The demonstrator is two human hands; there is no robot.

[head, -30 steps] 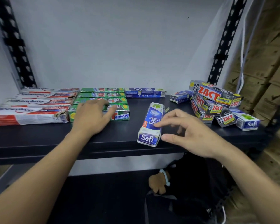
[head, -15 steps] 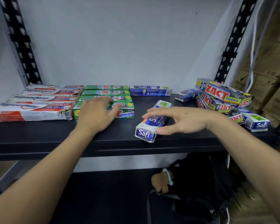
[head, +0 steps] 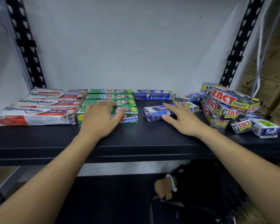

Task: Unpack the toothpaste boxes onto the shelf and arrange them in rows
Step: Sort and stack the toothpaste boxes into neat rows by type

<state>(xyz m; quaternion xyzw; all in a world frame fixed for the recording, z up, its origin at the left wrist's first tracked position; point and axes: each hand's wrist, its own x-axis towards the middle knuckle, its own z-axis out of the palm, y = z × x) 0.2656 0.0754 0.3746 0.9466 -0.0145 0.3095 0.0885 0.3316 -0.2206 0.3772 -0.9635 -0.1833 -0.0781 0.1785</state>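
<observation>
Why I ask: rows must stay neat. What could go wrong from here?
The Safi box under the right hand lies askew to the back Safi box; left so, the row may look crooked. The tilted ZACT pile sits beside that wrist; a sideways sweep could topple it, perhaps knocking the corner Safi box off the shelf.

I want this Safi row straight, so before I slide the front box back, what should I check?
1. Right hand on the front Safi box, fingers across its top, thumb at its front face: ok.
2. Front box parallel to the back Safi box: not ok, it sits angled.
3. Bare shelf between the two boxes: ok.
4. Left hand resting on the green Whitening box: ok.
5. Front box's right end apart from the ZACT pile: cannot tell.
</observation>
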